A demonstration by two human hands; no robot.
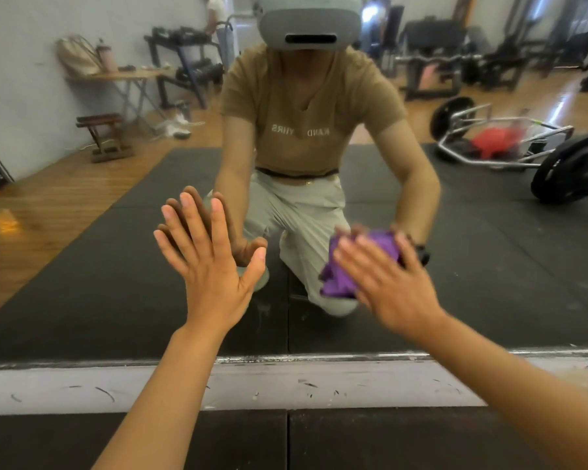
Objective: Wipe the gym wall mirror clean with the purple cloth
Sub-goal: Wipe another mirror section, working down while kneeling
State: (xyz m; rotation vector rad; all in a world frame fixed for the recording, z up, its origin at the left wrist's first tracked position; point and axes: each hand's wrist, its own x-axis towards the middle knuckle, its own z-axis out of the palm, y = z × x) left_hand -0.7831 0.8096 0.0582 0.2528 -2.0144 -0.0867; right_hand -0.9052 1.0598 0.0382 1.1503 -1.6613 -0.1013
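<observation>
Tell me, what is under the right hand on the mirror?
The purple cloth, bunched up, lies under the right hand, whose straight fingers press it against the mirror. The hand covers part of the cloth and the glass behind it.

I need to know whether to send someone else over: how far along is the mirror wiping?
Done: nothing clearly; no wiped patch shows. In hand: the right hand presses the purple cloth against the mirror low down, blurred as if mid-stroke, while the left hand rests flat on the glass. Left: white specks near the bottom edge, and likely the upper glass.
</observation>
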